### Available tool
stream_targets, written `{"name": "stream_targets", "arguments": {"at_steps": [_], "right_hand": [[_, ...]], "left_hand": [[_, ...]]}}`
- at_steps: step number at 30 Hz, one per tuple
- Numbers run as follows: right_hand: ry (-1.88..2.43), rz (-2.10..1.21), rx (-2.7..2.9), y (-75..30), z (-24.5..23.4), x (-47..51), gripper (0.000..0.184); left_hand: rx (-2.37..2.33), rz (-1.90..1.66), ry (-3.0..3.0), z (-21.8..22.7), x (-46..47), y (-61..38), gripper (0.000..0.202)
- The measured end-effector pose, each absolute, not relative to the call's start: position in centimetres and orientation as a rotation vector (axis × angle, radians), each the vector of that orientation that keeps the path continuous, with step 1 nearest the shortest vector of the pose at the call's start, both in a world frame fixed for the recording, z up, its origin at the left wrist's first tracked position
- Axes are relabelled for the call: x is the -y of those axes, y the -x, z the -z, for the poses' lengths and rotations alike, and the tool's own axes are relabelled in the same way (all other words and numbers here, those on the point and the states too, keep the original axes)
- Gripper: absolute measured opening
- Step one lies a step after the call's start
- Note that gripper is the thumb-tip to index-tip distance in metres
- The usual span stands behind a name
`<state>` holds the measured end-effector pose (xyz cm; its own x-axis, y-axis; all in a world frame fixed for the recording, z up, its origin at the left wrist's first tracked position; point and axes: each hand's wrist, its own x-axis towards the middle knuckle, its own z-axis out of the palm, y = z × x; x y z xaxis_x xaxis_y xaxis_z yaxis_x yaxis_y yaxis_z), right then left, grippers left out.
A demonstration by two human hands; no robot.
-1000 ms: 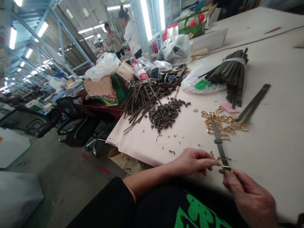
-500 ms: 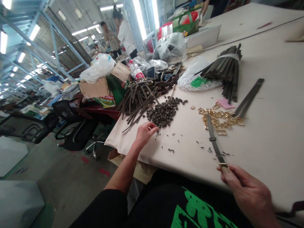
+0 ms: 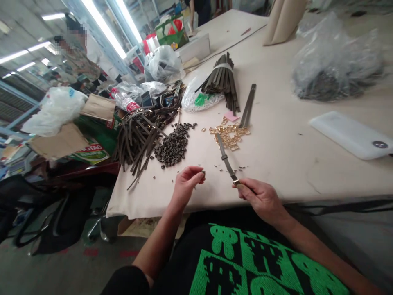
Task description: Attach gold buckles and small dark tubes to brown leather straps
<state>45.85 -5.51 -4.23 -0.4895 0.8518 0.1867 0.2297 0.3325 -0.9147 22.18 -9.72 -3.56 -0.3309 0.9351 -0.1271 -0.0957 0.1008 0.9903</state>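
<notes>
A narrow dark strap [image 3: 225, 157] is gripped tightly at its metal-tipped end by the right hand [image 3: 260, 198], so its length lies free across the tabletop [image 3: 276, 164] near the front edge; a small dark piece [image 3: 203, 174] is pinched in the left hand [image 3: 186, 184].

The left hand [image 3: 187, 184] pinches a small dark piece [image 3: 203, 174], mostly hidden by its fingers [image 3: 196, 173], so its shape cannot be made out. The right hand [image 3: 260, 198] closes over the end of a narrow strap [image 3: 226, 157], hiding whatever lies inside that grip. Scattered bits [image 3: 242, 168] on the desk [image 3: 276, 164] are too small to identify. Cloudy plastic blurs the dark contents of a bag [image 3: 334, 69]. A co-worker [image 3: 196, 8] is cut off by the top edge, as is a rolled beige sheet [image 3: 284, 20], while a black shirt with a green print [image 3: 245, 262] runs off the bottom edge.
</notes>
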Motion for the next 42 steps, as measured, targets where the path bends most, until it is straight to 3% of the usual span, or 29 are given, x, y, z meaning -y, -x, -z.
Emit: {"name": "stream_targets", "arguments": {"at_steps": [8,17,26,42], "right_hand": [[0.905,-1.151,1.944,-45.8,4.1,5.5,0.028],[0.911,-1.128,2.013,-45.7,4.1,5.3,0.026],[0.846,-1.126,2.086,-45.9,4.4,5.3,0.028],[0.999,-1.192,1.984,-45.6,2.9,5.1,0.027]], "left_hand": [[-1.11,-1.342,-0.729,3.2,8.4,-27.8,0.025],[-1.193,-1.287,-0.891,3.2,8.1,-27.4,0.019],[-1.168,-1.016,-0.872,2.6,7.7,-26.5,0.025],[-1.153,-1.316,-0.831,3.9,8.6,-30.4,0.016]]}}
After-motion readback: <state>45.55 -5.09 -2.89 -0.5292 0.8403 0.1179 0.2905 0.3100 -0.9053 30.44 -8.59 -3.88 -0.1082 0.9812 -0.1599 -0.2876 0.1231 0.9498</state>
